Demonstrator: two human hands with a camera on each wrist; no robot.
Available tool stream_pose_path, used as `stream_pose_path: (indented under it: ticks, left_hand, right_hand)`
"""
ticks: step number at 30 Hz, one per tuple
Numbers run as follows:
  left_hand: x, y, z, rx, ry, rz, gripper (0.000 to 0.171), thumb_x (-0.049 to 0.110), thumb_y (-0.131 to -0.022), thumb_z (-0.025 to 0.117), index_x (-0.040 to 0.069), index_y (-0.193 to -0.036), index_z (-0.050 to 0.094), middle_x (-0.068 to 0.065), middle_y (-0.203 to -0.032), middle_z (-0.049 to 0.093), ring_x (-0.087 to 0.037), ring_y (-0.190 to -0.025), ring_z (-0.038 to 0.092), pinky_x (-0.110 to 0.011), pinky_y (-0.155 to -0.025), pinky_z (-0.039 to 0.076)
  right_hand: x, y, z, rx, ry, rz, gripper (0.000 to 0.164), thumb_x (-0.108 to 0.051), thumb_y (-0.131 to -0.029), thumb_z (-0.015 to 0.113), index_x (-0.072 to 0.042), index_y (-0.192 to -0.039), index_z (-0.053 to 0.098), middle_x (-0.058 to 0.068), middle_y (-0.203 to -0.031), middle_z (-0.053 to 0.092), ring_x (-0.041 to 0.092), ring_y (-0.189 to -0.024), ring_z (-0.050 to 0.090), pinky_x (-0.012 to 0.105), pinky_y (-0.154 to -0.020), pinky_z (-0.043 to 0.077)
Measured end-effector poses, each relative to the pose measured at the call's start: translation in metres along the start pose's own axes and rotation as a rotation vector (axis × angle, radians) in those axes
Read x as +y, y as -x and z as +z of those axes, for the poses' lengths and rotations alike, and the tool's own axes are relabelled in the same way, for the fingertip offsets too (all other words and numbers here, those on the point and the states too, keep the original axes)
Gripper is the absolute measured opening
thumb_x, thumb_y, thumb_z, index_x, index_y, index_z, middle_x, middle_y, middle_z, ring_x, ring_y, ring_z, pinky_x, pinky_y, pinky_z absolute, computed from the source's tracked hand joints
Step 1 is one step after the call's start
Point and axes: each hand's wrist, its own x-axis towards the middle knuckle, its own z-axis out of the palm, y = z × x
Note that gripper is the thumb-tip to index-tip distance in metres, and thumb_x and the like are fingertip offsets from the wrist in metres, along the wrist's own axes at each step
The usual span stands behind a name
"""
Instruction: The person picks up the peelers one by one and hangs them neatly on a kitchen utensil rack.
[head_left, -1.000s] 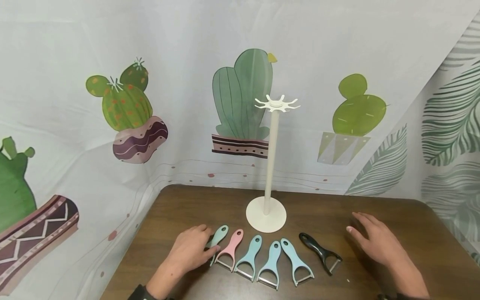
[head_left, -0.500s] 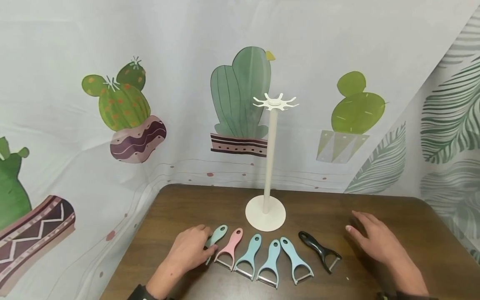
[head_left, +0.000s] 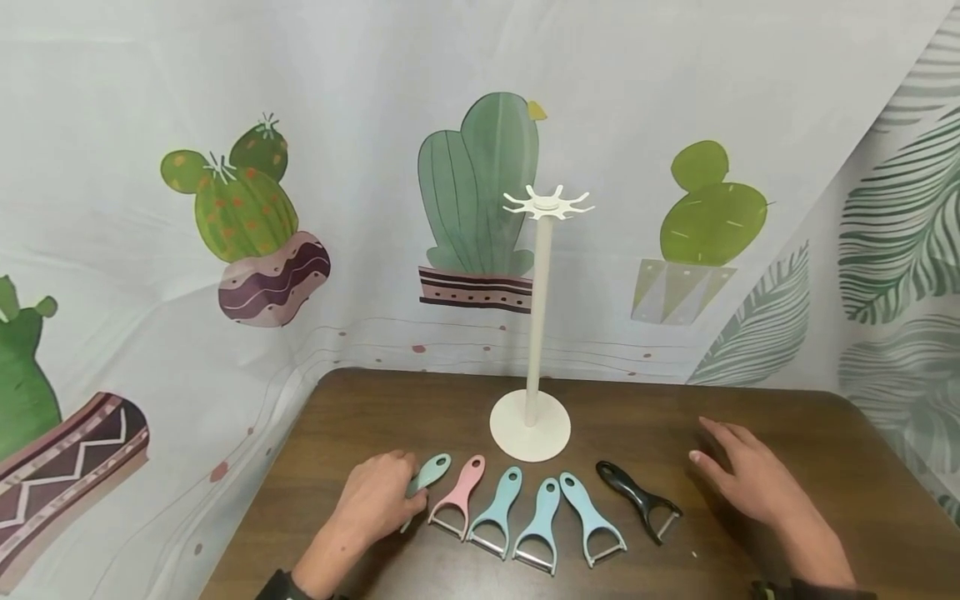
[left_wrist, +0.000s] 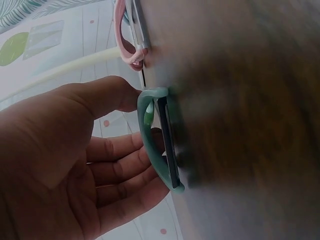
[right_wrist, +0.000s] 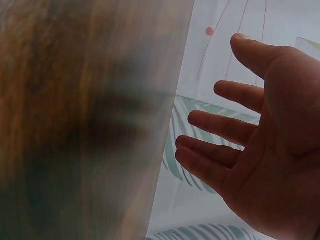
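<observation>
On a table (head_left: pixel 630 417), five peelers (head_left: pixel 549 496) are spread before a stand (head_left: pixel 537 317), behind which a backdrop (head_left: pixel 375 250) is hung, while a sixth peeler (head_left: pixel 430 472) is held at their left (by the left hand (head_left: pixel 377 492)) and the right hand (head_left: pixel 756 482) is placed beyond the rightmost peeler (head_left: pixel 633 489).

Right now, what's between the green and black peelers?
In the head view, the pink peeler and three blue peelers lie between the green peeler and black peeler.

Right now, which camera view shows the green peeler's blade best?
The left wrist view: it shows the blade of the green peeler up close, with nothing in front. The head view shows its handle, but the left hand hides most of the blade end. The right wrist view shows none of it.
</observation>
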Motion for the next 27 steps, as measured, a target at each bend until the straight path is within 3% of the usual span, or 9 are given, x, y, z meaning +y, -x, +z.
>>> stream_pose_path:
  ticks: [13, 27]
  left_hand:
    - [-0.001, 0.000, -0.003, -0.001, 0.005, -0.003, 0.033, 0.030, -0.076, 0.090, 0.020, -0.070, 0.059, 0.009, -0.068, 0.048, -0.009, -0.061, 0.043, -0.033, -0.051, 0.039]
    - [-0.002, -0.001, -0.002, -0.013, 0.006, -0.006, 0.032, 0.033, -0.077, 0.092, 0.021, -0.071, 0.063, 0.010, -0.069, 0.049, -0.008, -0.061, 0.043, -0.030, -0.051, 0.037]
  right_hand:
    - [-0.005, -0.001, -0.002, -0.015, -0.013, 0.005, 0.072, -0.048, -0.108, 0.057, 0.002, -0.158, 0.041, 0.041, -0.150, 0.042, 0.066, -0.130, 0.046, 0.080, -0.098, 0.040]
    - [-0.025, -0.012, -0.008, 0.094, -0.165, -0.070, 0.065, -0.041, -0.109, 0.058, 0.004, -0.155, 0.045, 0.036, -0.151, 0.048, 0.061, -0.136, 0.044, 0.078, -0.104, 0.037]
